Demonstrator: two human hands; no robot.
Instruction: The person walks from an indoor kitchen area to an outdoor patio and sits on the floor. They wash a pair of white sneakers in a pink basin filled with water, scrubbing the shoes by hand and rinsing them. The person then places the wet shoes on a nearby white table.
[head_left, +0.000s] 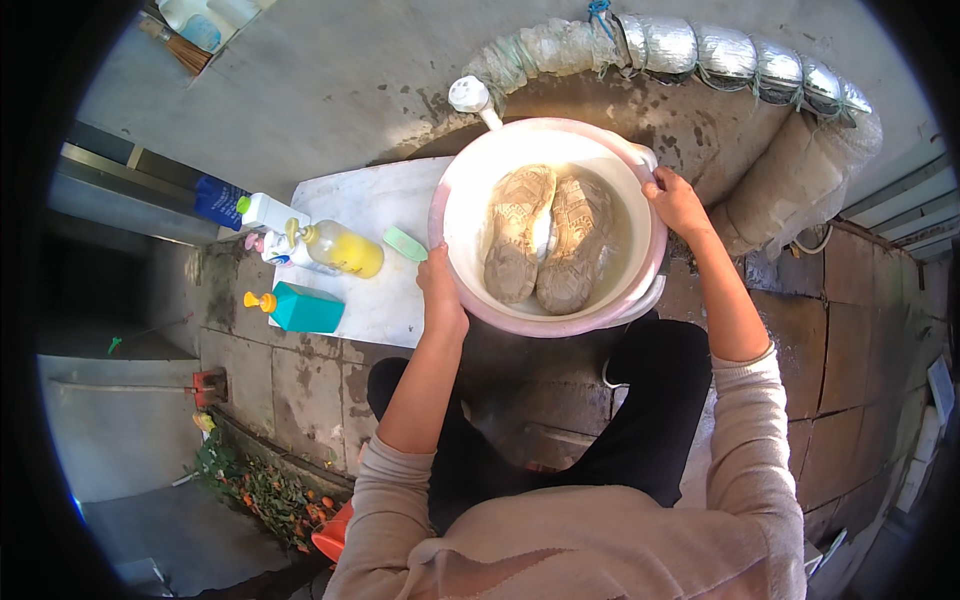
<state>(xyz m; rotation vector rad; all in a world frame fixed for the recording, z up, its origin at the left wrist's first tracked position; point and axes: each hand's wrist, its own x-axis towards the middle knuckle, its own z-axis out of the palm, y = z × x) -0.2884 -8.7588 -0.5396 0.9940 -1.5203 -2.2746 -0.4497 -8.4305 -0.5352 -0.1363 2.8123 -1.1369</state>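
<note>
Both my hands grip a round plastic basin (551, 328) with a pinkish rim and white inside. My left hand (442, 292) holds its left edge; my right hand (679, 202) holds its upper right edge. Inside, a pair of shoes (521, 225) lies side by side in shallow water, their patterned soles facing up. Next to my left hand, a light green brush or soap-like piece (405, 244) lies on a white marble-like slab (390, 300). Another white basin shows partly beneath the held one at the right.
Left on the slab stand a pump bottle of yellow liquid (352, 251), a teal bottle (307, 306) and white bottles (274, 214). Behind the basin are a white tap (469, 95) and a foil-wrapped pipe (727, 56). Stone paving (307, 390) lies around; a red container (334, 532) is at lower left.
</note>
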